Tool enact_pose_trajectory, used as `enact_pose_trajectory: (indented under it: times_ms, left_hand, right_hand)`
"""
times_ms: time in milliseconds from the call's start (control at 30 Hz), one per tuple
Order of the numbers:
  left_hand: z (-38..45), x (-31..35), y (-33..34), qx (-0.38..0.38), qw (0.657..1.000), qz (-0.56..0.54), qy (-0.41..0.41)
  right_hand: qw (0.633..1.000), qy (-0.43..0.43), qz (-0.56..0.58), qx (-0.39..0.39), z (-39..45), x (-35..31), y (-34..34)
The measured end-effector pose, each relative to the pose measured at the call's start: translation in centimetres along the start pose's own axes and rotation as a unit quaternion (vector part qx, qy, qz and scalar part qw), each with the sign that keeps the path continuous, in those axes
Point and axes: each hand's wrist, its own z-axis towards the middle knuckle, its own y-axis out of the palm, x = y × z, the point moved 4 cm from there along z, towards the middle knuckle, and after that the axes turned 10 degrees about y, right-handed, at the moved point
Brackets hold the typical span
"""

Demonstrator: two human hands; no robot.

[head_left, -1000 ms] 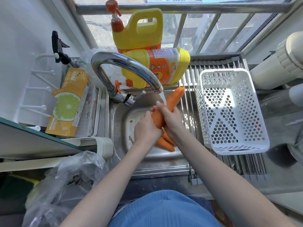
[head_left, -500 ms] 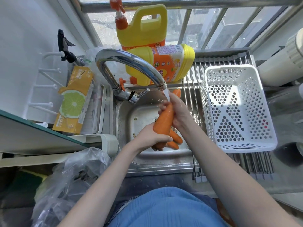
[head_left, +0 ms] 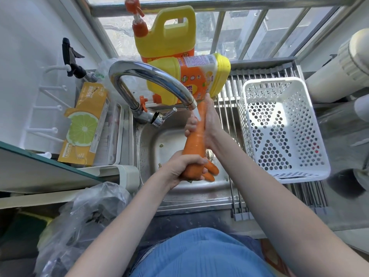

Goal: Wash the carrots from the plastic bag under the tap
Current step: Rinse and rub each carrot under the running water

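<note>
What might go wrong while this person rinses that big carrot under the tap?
The carrot is wet and only its thick end is gripped by the left hand, so it may slip into the sink. Water from the tap could also splash off it. The right hand rubs its narrow end and might push it loose.

Sink (head_left: 179, 198): two carrots (head_left: 211, 170) lie near its drain.
Drying rack (head_left: 231, 108): spans sink's right edge; white basket (head_left: 283, 172) sits on it.

Both hands, left (head_left: 180, 166) and right (head_left: 207, 124), grip a carrot (head_left: 196, 144) under the running tap (head_left: 151, 80).
</note>
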Motion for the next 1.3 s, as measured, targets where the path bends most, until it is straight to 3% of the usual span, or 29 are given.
enact_pose_trajectory:
  times_ms: [133,233,267,333,467,567,667,767,900,1000,1133,1200,1267,1300]
  left_hand:
    - [0.4,0.6,0.3,0.115,0.983,0.122,0.076]
    - [1.0,0.3,-1.3,0.223,0.909,0.334,0.114]
    - [1.2,0.1,-1.8,0.23,0.898,0.358,0.115]
    - [1.4,0.1,-2.2,0.206,0.918,0.316,0.124]
    - [1.3,0.7,-3.0,0.125,0.957,0.223,0.138]
    - [1.2,0.7,-3.5,0.059,0.974,0.184,0.118]
    - [1.0,0.1,-3.7,0.006,0.99,0.12,0.078]
    - [0.7,-0.5,-3.4,-0.032,0.997,0.054,0.045]
    - [0.5,-0.8,-3.9,-0.044,0.999,-0.014,0.01]
    - [0.4,-0.8,-3.3,-0.105,0.987,-0.118,-0.019]
    - [-0.5,0.1,-0.9,-0.187,0.945,-0.26,-0.073]
    - [-0.2,0.6,-0.5,-0.16,0.957,-0.235,-0.055]
    - [0.6,1.1,-1.1,-0.071,0.995,-0.072,0.008]
    - [0.9,1.5,-1.5,-0.02,0.998,0.041,0.042]
  right_hand:
    - [0.99,-0.08,-0.041,0.112,0.3,-0.2,-0.6]
    - [0.975,-0.135,-0.028,0.175,0.8,0.0,-1.4]
    - [0.975,-0.138,-0.021,0.171,0.8,0.3,-1.5]
    - [0.98,-0.14,-0.036,0.139,0.8,0.4,-1.6]
    - [0.99,-0.123,-0.067,-0.021,-0.4,0.5,-1.3]
    - [0.984,-0.14,-0.076,-0.083,-1.1,0.2,-1.3]
    - [0.983,-0.147,-0.081,-0.074,-1.2,0.4,-0.6]
    - [0.987,-0.143,-0.075,-0.007,-0.9,0.1,-0.3]
    - [0.995,-0.089,0.026,0.038,-0.9,-0.7,-1.0]
    - [0.988,-0.049,0.141,-0.037,-0.8,-0.8,-0.9]
    - [0.983,-0.034,0.15,-0.103,-0.5,-1.5,-0.5]
    - [0.991,-0.054,0.099,-0.074,-0.5,-2.2,-0.3]
    - [0.998,-0.068,0.016,-0.01,-0.6,-2.6,-0.3]
    - [0.997,-0.067,-0.016,0.027,-0.4,-2.5,-0.5]
